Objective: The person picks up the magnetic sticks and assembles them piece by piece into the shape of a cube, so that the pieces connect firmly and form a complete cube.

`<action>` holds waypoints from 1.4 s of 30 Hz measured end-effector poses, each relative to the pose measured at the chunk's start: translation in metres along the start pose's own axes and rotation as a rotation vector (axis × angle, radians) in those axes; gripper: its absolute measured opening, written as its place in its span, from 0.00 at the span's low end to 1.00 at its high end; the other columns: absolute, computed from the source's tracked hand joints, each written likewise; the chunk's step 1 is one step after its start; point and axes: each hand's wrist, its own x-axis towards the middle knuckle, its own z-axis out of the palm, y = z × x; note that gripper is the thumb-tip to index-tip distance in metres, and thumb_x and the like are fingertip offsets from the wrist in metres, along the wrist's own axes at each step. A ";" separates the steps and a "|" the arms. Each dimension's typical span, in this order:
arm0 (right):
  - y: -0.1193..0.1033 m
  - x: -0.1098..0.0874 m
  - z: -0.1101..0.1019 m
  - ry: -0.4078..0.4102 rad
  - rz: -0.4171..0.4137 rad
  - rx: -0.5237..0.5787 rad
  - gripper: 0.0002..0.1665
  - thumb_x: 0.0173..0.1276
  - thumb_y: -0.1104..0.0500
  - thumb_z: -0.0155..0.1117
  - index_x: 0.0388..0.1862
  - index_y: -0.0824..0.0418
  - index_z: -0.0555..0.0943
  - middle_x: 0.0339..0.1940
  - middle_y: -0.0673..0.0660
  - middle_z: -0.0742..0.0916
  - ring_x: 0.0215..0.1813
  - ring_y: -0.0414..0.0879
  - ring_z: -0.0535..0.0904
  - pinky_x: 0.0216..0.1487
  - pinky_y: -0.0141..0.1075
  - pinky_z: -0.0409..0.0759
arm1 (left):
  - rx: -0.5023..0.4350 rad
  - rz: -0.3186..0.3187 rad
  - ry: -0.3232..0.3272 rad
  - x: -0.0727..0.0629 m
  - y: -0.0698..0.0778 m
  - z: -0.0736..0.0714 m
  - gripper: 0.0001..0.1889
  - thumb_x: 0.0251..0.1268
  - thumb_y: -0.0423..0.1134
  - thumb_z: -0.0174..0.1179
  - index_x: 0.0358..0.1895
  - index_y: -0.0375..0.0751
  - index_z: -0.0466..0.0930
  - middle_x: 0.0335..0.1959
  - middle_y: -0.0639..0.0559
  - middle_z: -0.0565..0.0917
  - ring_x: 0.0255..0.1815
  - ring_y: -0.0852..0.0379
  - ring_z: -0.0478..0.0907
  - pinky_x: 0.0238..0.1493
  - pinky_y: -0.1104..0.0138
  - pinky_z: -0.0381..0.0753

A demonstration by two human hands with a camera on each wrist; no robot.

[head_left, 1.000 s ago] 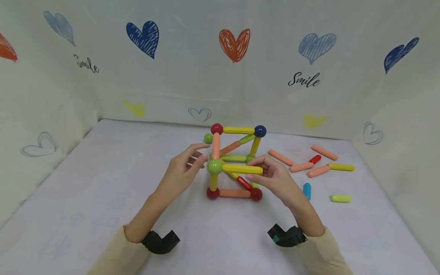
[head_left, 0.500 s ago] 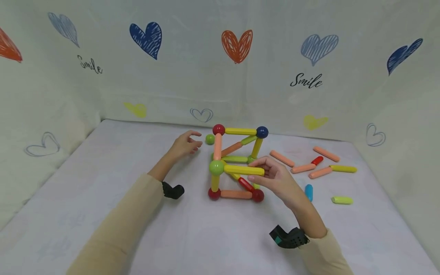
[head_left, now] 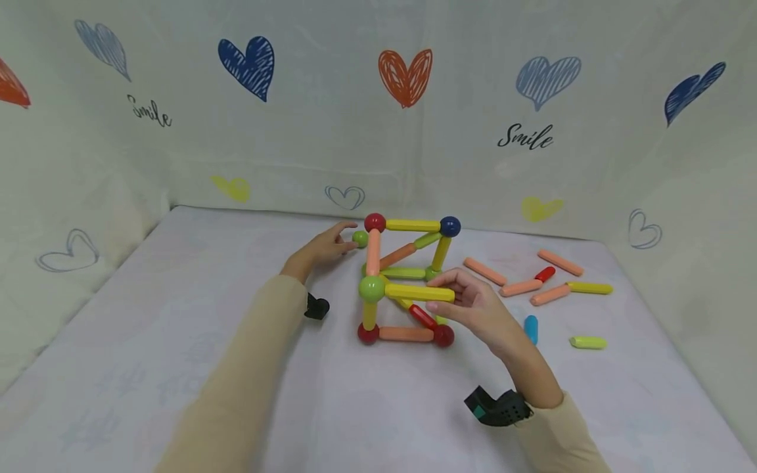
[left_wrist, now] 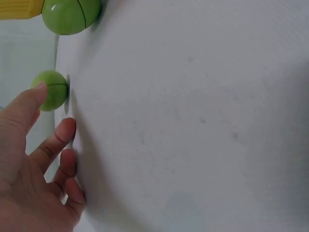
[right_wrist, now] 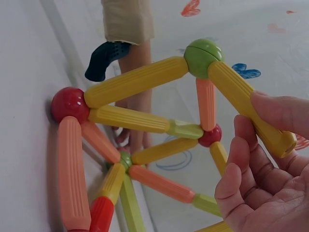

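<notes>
My right hand (head_left: pixel 473 305) pinches the free end of a yellow stick (right_wrist: pixel 231 92) between thumb and fingers. The stick's other end joins a green ball (head_left: pixel 372 288) at the top near corner of a frame built of coloured sticks and balls. A red ball (head_left: pixel 375 223) and a dark blue ball (head_left: pixel 450 226) form its far top corners. Behind the frame, on the left, a loose green ball (left_wrist: pixel 52 92) lies on the table. My left hand (head_left: pixel 324 248) is spread beside it, thumb tip overlapping the ball in the left wrist view, other fingers loosely bent.
Right of the frame lie several loose orange sticks (head_left: pixel 485 270), some joined to a red (head_left: pixel 545 274) or yellow stick (head_left: pixel 590 288). Nearer are a blue stick (head_left: pixel 531 330) and a light green stick (head_left: pixel 588 342). A printed curtain (head_left: pixel 331 131) stands behind the table (head_left: pixel 148 315).
My left hand has left the frame's near green ball and reached away to the loose green ball at the back. The right hand keeps its hold on the yellow stick.
</notes>
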 end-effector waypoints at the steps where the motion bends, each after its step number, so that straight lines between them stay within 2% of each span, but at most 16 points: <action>1: 0.000 0.000 0.000 -0.001 0.001 0.002 0.20 0.62 0.61 0.64 0.51 0.66 0.72 0.45 0.58 0.79 0.42 0.45 0.78 0.43 0.29 0.79 | 0.020 -0.002 -0.009 0.001 0.001 0.000 0.28 0.69 0.50 0.49 0.70 0.57 0.53 0.49 0.42 0.72 0.47 0.48 0.69 0.53 0.56 0.69; 5: 0.000 0.000 0.000 -0.001 0.005 -0.002 0.20 0.62 0.61 0.64 0.51 0.66 0.72 0.45 0.59 0.79 0.42 0.46 0.77 0.43 0.29 0.79 | 0.088 -0.014 -0.036 0.002 0.007 0.000 0.27 0.70 0.52 0.48 0.69 0.57 0.54 0.59 0.39 0.69 0.57 0.44 0.67 0.62 0.49 0.65; 9: 0.000 0.000 -0.001 0.000 0.006 -0.002 0.20 0.62 0.61 0.65 0.51 0.65 0.72 0.45 0.58 0.79 0.42 0.46 0.77 0.43 0.29 0.79 | 0.130 -0.022 -0.035 0.003 0.010 0.000 0.25 0.70 0.51 0.47 0.67 0.55 0.56 0.58 0.40 0.70 0.57 0.45 0.68 0.61 0.50 0.65; 15: 0.000 -0.001 -0.001 -0.002 0.000 0.003 0.20 0.62 0.61 0.64 0.51 0.66 0.72 0.45 0.58 0.79 0.41 0.46 0.77 0.43 0.29 0.79 | 0.140 -0.027 -0.021 0.005 0.010 0.002 0.23 0.70 0.52 0.47 0.64 0.52 0.59 0.59 0.40 0.70 0.58 0.44 0.68 0.62 0.50 0.65; 18: 0.000 -0.001 -0.001 -0.004 -0.001 0.001 0.20 0.62 0.61 0.64 0.51 0.65 0.72 0.45 0.58 0.79 0.41 0.45 0.77 0.43 0.29 0.79 | 0.140 -0.018 -0.015 0.004 0.007 0.003 0.22 0.70 0.53 0.48 0.61 0.50 0.61 0.56 0.40 0.72 0.55 0.45 0.69 0.59 0.51 0.67; 24: 0.000 -0.001 -0.001 -0.006 0.000 -0.003 0.20 0.62 0.61 0.64 0.51 0.65 0.72 0.45 0.59 0.79 0.42 0.46 0.77 0.43 0.29 0.79 | 0.067 0.040 0.003 0.000 -0.003 0.001 0.22 0.69 0.53 0.48 0.60 0.48 0.61 0.45 0.42 0.74 0.46 0.48 0.69 0.51 0.56 0.68; 28: 0.000 -0.001 -0.001 -0.013 0.000 0.004 0.20 0.62 0.61 0.64 0.51 0.65 0.72 0.45 0.58 0.79 0.42 0.46 0.77 0.43 0.29 0.79 | 0.000 0.103 0.009 -0.007 -0.012 0.001 0.23 0.69 0.53 0.49 0.61 0.47 0.60 0.44 0.43 0.75 0.44 0.49 0.72 0.47 0.59 0.70; 32: -0.001 -0.001 -0.001 -0.020 -0.006 0.013 0.20 0.62 0.61 0.64 0.51 0.65 0.71 0.45 0.57 0.79 0.41 0.45 0.77 0.42 0.30 0.79 | -0.070 0.180 0.025 -0.021 -0.020 0.001 0.22 0.69 0.50 0.50 0.60 0.44 0.61 0.44 0.43 0.75 0.42 0.50 0.73 0.42 0.64 0.71; 37: -0.001 -0.001 -0.001 -0.015 -0.011 0.013 0.20 0.63 0.61 0.63 0.52 0.65 0.72 0.45 0.57 0.79 0.41 0.45 0.77 0.42 0.31 0.79 | -0.153 0.308 0.073 -0.053 -0.021 -0.001 0.20 0.70 0.45 0.50 0.59 0.39 0.63 0.45 0.39 0.76 0.42 0.47 0.76 0.39 0.64 0.72; 39: -0.001 -0.001 -0.001 -0.013 -0.007 0.010 0.20 0.63 0.61 0.63 0.52 0.64 0.72 0.45 0.57 0.79 0.42 0.46 0.77 0.43 0.31 0.79 | -0.170 0.338 0.092 -0.067 -0.022 -0.002 0.20 0.70 0.43 0.51 0.59 0.38 0.63 0.47 0.38 0.76 0.44 0.46 0.75 0.40 0.64 0.72; 42: -0.001 -0.001 -0.002 -0.010 -0.006 0.008 0.19 0.63 0.61 0.63 0.52 0.65 0.72 0.45 0.58 0.79 0.42 0.46 0.77 0.43 0.30 0.79 | -0.197 0.347 0.123 -0.088 -0.025 -0.001 0.19 0.69 0.41 0.52 0.58 0.37 0.65 0.52 0.38 0.74 0.47 0.46 0.74 0.41 0.65 0.72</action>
